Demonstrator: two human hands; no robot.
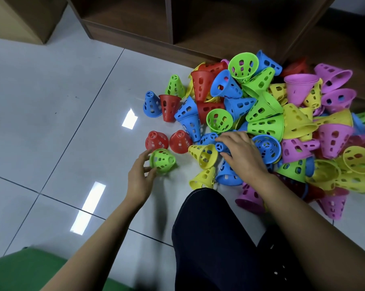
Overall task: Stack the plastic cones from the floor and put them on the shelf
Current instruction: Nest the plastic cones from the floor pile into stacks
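Note:
A heap of perforated plastic cones (267,120) in red, blue, green, yellow and pink covers the floor on the right, in front of the brown wooden shelf (171,24). My left hand (140,175) curls its fingers round a green cone (163,160) lying on the tiles at the heap's left edge. My right hand (240,153) reaches into the heap and grips a blue cone (221,147), whose tip sticks out to the left of my fingers. Two red cones (157,140) stand just beyond the green one.
The shelf's lower compartments are open and dark. A cardboard box (20,15) stands at the far left. My dark-trousered knee (211,232) is near the heap's front. A green mat (28,271) lies at the bottom left. White tiles (51,122) stretch to the left.

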